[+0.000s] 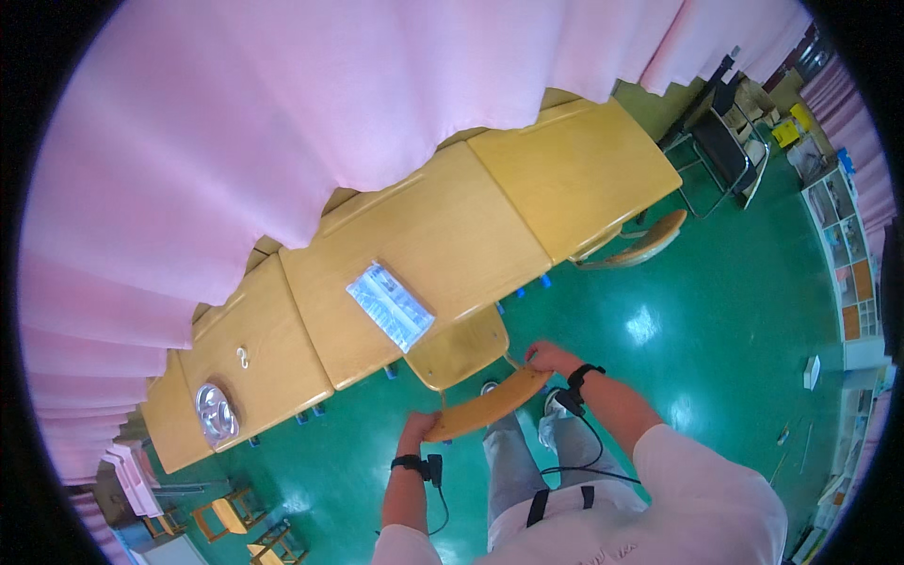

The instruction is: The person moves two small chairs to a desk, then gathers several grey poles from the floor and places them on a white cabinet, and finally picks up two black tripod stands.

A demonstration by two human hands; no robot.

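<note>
A small wooden chair stands in front of me, its curved backrest (490,407) toward me and its seat (461,347) partly under the edge of the wooden tables (452,226). Around the left end of the backrest my left hand (420,427) is closed. My right hand (550,358) grips the other end. On the table beyond the seat lies a blue-and-white flat packet (391,306). Farther left are a small white curled object (243,357), whose kind I cannot make out, and a shiny metal divided tray (216,414).
A pink curtain (282,104) hangs along the tables' far side. Another wooden chair (652,243) stands at the right table. Beyond it are a black metal-framed chair (723,155) and white shelves (833,231). Small wooden stools (231,516) stand at lower left on the green floor (734,320).
</note>
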